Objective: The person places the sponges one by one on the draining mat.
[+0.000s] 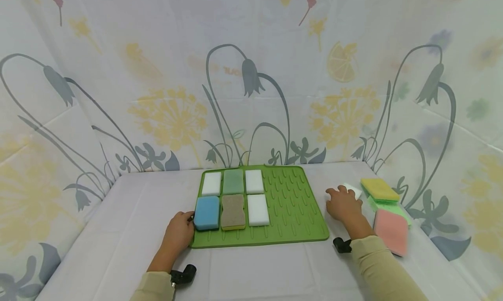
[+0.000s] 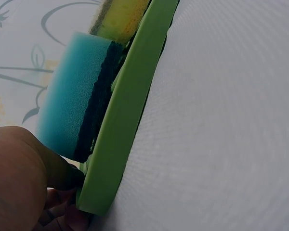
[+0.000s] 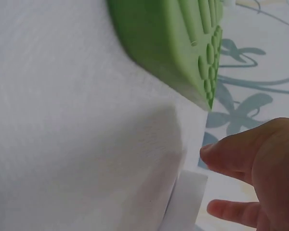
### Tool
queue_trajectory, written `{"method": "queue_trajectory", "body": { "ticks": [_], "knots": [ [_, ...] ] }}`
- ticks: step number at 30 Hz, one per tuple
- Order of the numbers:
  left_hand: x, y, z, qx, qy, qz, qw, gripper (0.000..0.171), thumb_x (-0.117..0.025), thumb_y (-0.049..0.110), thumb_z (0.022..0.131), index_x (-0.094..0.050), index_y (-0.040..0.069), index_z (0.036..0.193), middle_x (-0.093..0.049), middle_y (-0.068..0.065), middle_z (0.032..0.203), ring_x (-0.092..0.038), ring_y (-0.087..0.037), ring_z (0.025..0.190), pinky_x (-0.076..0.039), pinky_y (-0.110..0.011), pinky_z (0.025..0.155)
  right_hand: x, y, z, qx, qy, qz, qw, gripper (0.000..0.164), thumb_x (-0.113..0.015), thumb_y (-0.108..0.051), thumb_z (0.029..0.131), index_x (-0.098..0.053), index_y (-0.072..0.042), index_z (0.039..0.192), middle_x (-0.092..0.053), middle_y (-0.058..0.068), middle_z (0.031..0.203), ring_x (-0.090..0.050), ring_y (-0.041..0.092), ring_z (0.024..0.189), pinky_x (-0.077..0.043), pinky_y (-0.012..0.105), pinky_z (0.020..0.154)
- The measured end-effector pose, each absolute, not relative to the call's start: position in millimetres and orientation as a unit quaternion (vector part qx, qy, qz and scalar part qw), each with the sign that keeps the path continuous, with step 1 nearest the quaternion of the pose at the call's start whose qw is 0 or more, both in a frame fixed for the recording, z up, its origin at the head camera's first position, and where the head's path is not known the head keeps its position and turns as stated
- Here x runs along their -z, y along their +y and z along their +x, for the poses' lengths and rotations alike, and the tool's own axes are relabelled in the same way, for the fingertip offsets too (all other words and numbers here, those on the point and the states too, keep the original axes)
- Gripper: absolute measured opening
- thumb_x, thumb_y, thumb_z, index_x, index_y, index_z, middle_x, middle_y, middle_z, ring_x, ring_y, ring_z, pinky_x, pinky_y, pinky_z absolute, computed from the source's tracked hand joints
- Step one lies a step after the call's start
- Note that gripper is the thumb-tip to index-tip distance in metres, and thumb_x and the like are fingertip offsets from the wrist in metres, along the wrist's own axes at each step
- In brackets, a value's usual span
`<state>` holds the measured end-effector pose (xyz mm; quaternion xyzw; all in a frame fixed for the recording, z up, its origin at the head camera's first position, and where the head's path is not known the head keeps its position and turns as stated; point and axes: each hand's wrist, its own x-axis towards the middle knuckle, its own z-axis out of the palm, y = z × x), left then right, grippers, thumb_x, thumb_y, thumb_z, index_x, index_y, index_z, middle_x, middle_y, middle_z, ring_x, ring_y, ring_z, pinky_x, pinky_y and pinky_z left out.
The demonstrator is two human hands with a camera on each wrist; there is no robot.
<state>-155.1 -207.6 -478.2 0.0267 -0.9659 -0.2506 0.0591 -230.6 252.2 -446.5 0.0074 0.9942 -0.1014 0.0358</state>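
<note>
A green ridged silicone mat point(image 1: 294, 205) bears two rows of sponges on its left part. My left hand point(image 1: 180, 231) pinches the mat's left edge, thumb on top and fingers below, as the left wrist view shows. Right beside that thumb is a blue sponge point(image 2: 74, 91) with a dark scouring side. Next to it on the mat lies a brown-topped yellow sponge point(image 1: 233, 210). At the right, my right hand point(image 1: 343, 205) is over a white sponge block point(image 1: 355, 191), fingers spread. In the right wrist view, thumb and finger stand apart near the white block point(image 3: 185, 199).
Also on the mat are a green sponge point(image 1: 233, 181) and three white ones, such as the front one point(image 1: 258, 210). Right of my right hand lie a yellow sponge point(image 1: 380, 189), a light green one point(image 1: 398, 211) and a pink one point(image 1: 391, 232). A flowered curtain point(image 1: 251, 118) hangs behind.
</note>
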Motion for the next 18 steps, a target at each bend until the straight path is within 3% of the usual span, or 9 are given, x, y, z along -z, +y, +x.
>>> {"method": "queue_trajectory", "body": {
  "ticks": [9, 18],
  "knots": [
    [478, -208, -156, 0.248, -0.967, 0.028, 0.055, 0.035, -0.051, 0.006, 0.094, -0.060, -0.008, 0.125, -0.062, -0.020, 0.105, -0.062, -0.033, 0.098, -0.052, -0.048, 0.083, 453, 260, -231, 0.099, 0.994, 0.002, 0.036, 0.045, -0.046, -0.019, 0.094, -0.051, -0.002, 0.136, -0.038, 0.031, 0.139, -0.038, 0.057, 0.121, -0.045, 0.067, 0.082],
    [479, -208, -156, 0.247, -0.967, 0.026, 0.062, 0.034, -0.051, 0.007, 0.095, -0.060, -0.008, 0.124, -0.062, -0.020, 0.105, -0.062, -0.033, 0.098, -0.052, -0.048, 0.084, 455, 266, -234, 0.104, 0.994, -0.016, 0.020, 0.044, -0.048, -0.014, 0.092, -0.053, 0.005, 0.131, -0.042, 0.034, 0.132, -0.046, 0.058, 0.109, -0.047, 0.062, 0.082]
  ]
}}
